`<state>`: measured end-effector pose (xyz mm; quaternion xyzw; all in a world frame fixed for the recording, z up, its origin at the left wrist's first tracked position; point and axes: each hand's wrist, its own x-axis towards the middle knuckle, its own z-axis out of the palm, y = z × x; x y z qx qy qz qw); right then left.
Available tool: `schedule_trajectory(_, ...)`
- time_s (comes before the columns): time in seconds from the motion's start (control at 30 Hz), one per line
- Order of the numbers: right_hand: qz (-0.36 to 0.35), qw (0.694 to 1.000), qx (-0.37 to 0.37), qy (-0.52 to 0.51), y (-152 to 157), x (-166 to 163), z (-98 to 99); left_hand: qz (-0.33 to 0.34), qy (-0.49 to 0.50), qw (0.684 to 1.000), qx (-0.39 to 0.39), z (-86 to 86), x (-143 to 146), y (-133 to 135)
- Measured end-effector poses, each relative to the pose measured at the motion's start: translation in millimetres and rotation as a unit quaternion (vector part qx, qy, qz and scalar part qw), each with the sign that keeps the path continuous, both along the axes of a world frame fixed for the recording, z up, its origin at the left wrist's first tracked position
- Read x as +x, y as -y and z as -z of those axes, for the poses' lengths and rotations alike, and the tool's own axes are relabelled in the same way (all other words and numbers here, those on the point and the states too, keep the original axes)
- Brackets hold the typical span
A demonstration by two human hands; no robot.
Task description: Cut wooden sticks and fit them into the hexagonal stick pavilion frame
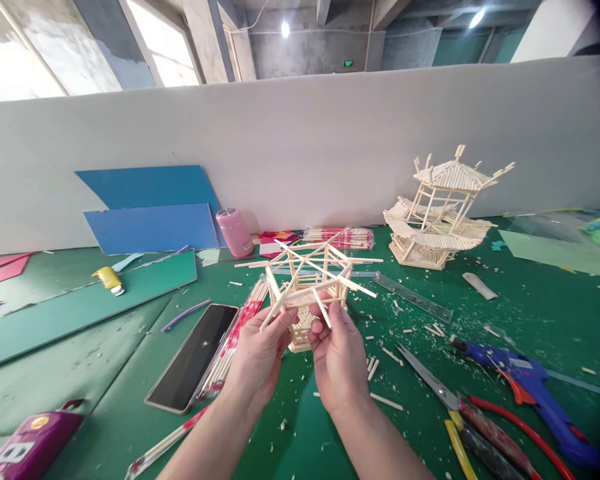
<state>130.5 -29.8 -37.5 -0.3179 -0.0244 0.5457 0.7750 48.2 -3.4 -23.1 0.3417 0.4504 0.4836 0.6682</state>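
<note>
Between my hands is a small pavilion model (305, 297) built of pale wooden sticks, with several longer sticks jutting out around its top. My left hand (260, 347) grips its near left side, thumb and fingers closed at the upper frame. On the near right, my right hand (339, 353) has its fingers closed at the frame, close to a short slanting stick (323, 309). The palms and fingers hide part of the model's lower body. A finished-looking two-tier stick pavilion (443, 210) stands apart at the back right.
A blue glue gun (530, 390), scissors (430, 377) and red-handled pliers (520, 420) lie at right. A phone (194, 357) and bagged sticks (240, 327) lie at left. Behind are a pink canister (235, 232), blue boards (153, 227) and a clear ruler (415, 297). Stick scraps litter the green table.
</note>
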Motion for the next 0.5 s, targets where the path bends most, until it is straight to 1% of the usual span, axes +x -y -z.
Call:
schedule_trajectory(0.17,-0.004,1.0,0.004,-0.001,-0.2,-0.1,0.3,-0.003,-0.003,1.0,0.002,-0.1,-0.1,0.9)
schedule_trajectory(0.33,-0.003,1.0,-0.001,0.006,-0.6,-0.8,2.5,0.009,0.003,1.0,0.009,-1.7,-0.5,1.4)
schedule_trajectory(0.5,0.015,0.999,-0.018,0.026,0.8,-0.3,5.2,0.056,0.013,0.998,0.021,3.0,-4.1,2.5)
